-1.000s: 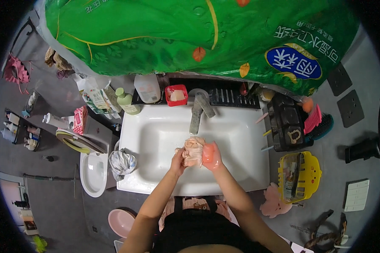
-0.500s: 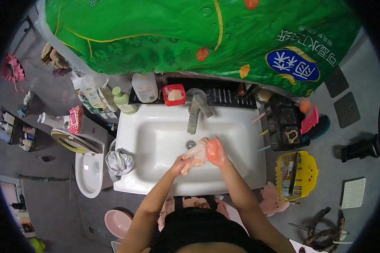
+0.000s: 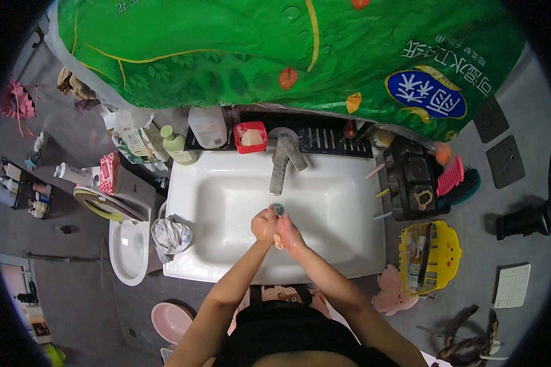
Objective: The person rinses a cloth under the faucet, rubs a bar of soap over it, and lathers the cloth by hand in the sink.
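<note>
I press my left hand (image 3: 264, 225) and right hand (image 3: 291, 237) closed around a small pale lump (image 3: 278, 241) over the white sink (image 3: 226, 183), so drips fall below its faucet (image 3: 280, 165).

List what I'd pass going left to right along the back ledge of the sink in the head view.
Green pump bottle → white jug → red soap dish → grey faucet → black slatted rack.

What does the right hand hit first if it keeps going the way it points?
The right hand points up the picture and slightly left, toward the drain in the sink; past that, the tap. Likely the drain area first, though its height above the basin is unclear.
</note>
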Available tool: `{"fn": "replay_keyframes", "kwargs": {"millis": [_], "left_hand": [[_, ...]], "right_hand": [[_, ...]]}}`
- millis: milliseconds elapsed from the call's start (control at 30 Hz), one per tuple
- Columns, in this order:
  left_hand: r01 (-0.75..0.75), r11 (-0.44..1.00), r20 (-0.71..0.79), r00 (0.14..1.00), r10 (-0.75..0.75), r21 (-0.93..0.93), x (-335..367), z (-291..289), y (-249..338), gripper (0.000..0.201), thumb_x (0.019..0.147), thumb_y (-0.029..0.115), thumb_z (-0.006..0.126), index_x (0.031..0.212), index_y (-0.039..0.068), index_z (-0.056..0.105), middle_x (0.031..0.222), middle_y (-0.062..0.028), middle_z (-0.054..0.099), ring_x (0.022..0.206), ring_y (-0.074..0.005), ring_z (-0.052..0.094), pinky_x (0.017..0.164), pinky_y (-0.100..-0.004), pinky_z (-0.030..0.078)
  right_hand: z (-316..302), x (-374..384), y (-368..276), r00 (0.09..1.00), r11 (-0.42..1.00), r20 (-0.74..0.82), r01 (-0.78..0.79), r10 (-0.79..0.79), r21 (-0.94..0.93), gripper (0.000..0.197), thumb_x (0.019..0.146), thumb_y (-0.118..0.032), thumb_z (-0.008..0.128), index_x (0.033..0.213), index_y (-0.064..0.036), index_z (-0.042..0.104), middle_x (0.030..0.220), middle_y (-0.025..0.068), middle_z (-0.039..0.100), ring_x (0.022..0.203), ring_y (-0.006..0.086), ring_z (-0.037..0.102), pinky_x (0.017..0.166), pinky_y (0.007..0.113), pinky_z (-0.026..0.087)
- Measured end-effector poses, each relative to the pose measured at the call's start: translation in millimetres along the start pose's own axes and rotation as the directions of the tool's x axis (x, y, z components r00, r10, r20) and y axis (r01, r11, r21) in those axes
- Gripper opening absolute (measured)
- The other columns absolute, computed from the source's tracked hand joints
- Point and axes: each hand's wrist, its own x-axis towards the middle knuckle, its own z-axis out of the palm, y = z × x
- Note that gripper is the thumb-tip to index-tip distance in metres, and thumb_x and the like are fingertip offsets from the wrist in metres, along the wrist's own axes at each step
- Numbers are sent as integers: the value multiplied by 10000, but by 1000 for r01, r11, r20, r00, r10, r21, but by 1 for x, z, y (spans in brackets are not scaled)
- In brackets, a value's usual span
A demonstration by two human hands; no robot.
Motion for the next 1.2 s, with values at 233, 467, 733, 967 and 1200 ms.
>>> {"fn": "replay_keyframes", "kwargs": {"millis": [233, 467, 733, 967, 1200], "left_hand": [[-631, 775, -101, 774, 626, -32, -15, 12, 30, 386, 824, 213, 556, 505, -2, 524, 481, -152, 483, 453, -294, 441, 512, -359, 383], [53, 984, -68, 996, -66, -170, 16, 37, -43, 294, 847, 334, 478, 853, 51, 558, 904, -130, 591, 741, -232, 570, 666, -327, 435], [577, 435, 506, 817, -279, -691, -25, 22, -9, 424, 915, 362, 365, 1161, 29, 454, 1039, -57, 538, 916, -144, 531, 794, -253, 429], [48, 898, 92, 996, -8, -437, -21, 22, -19, 455, 911, 304, 418, 1237, -10, 366, 1100, -146, 510, 970, -173, 515, 837, -282, 412], [260, 868, 157, 965, -212, -423, 6, 14, -35, 381, 895, 343, 436, 984, -18, 518, 856, -105, 592, 750, -163, 558, 673, -288, 455]], "right_hand": [[-18, 23, -1, 942, 935, 306, 20, -136, 353, 512, 890, -516, 257, 993, -94, 529, 950, 89, 582, 874, 174, 569, 754, 329, 460], [0, 38, 4, 925, 958, -270, 285, -268, 26, 505, 850, -537, 374, 787, -74, 564, 702, 49, 582, 664, 144, 551, 567, 241, 433], [-22, 36, 3, 663, 620, -449, 30, -599, -784, 511, 835, -518, 378, 849, -45, 571, 800, 146, 617, 751, 318, 576, 653, 410, 437], [-13, 26, 5, 773, 602, -214, 254, -597, -757, 408, 873, -411, 412, 1019, -72, 586, 943, 123, 624, 846, 269, 589, 731, 356, 450], [4, 13, 16, 869, 880, -176, 426, -462, -209, 358, 884, -277, 498, 1176, -72, 520, 1080, 60, 571, 943, 123, 533, 826, 245, 415]]}}
